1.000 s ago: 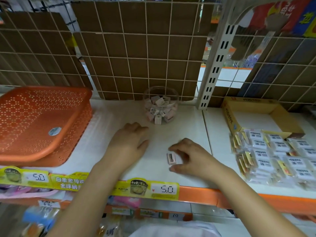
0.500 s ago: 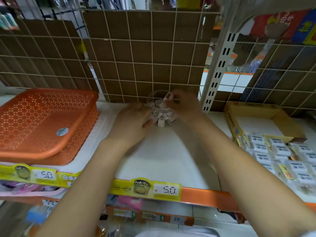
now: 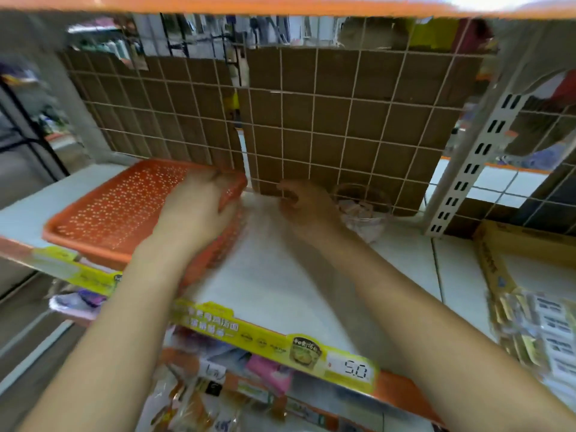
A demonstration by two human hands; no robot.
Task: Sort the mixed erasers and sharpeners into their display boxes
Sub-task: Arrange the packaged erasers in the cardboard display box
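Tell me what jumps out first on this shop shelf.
The orange perforated basket on the shelf's left stands out most, with the left hand over its right rim. The right hand is beside it at mid-shelf, just left of a clear jar of small pieces by the back grid.

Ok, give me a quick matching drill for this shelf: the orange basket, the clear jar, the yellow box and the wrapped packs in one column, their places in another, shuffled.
Things:
1. orange perforated plastic basket
2. clear round jar of small pieces
3. yellow cardboard display box
4. pile of clear-wrapped white packs

Places:
A. near right of the shelf, in front of the box
B. left of the shelf, under the left hand
C. back of the shelf, by the wire grid, just right of the right hand
D. right of the shelf, past the white upright

Pairs: 1-B, 2-C, 3-D, 4-A
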